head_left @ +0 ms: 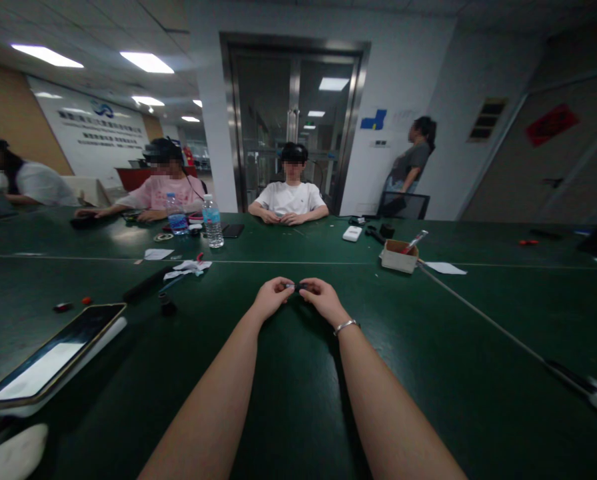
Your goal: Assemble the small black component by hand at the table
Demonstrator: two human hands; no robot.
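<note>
Over the middle of the dark green table (pixel 298 373), my left hand (pixel 272 297) and my right hand (pixel 321 297) meet fingertip to fingertip. Between them is a small dark object (pixel 297 287), too small to name, and the fingers of both hands pinch it from either side. A light spot shows on it near the left fingertips. Around my right wrist sits a silver bracelet (pixel 346 327). The thumbs and index fingers are closed; the other fingers curl and are partly hidden.
At left lie a phone (pixel 53 357) on a white stand, a small black cylinder (pixel 166 305) and crumpled paper (pixel 188 268). Water bottles (pixel 212 223) stand farther back. A cardboard box (pixel 399 257) is at right, near a cable (pixel 483 310). Several people sit or stand beyond.
</note>
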